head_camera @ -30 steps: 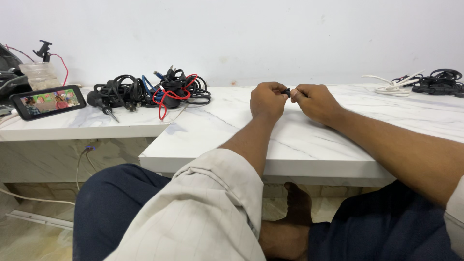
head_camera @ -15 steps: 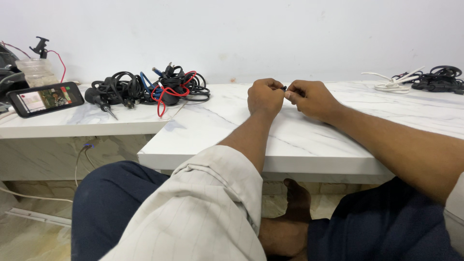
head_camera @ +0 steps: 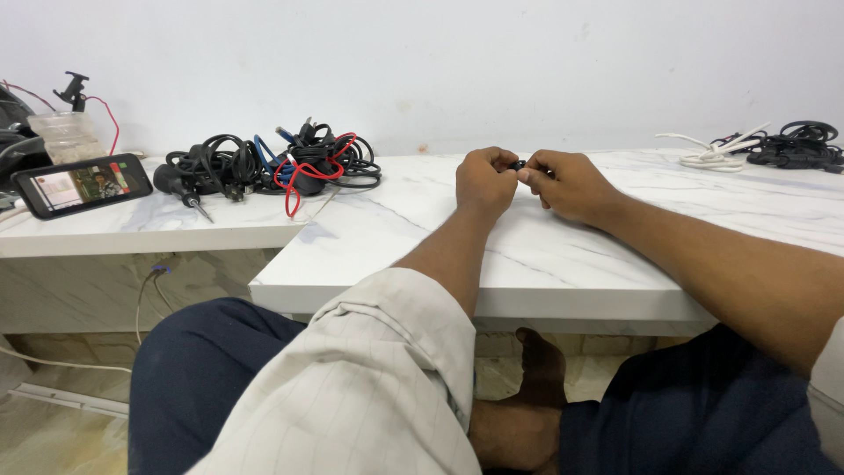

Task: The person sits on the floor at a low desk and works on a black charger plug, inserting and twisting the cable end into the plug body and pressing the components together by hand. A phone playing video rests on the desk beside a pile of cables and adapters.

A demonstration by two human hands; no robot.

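My left hand [head_camera: 485, 182] and my right hand [head_camera: 567, 183] rest close together on a white marble tabletop [head_camera: 571, 255]. Both pinch a small black part [head_camera: 520, 164] between their fingertips. Most of the part is hidden by the fingers, so its shape is unclear. My forearms lie across the slab, and my knees show below its front edge.
A tangle of black, red and blue cables [head_camera: 277, 164] lies at the back left. A phone with a lit screen [head_camera: 82, 184] leans on the lower left slab, beside a clear plastic jar [head_camera: 68, 135]. White and black cables [head_camera: 765, 147] sit at the far right.
My hands have stayed together on the small black part, with slight finger movement. The view has shifted a little.
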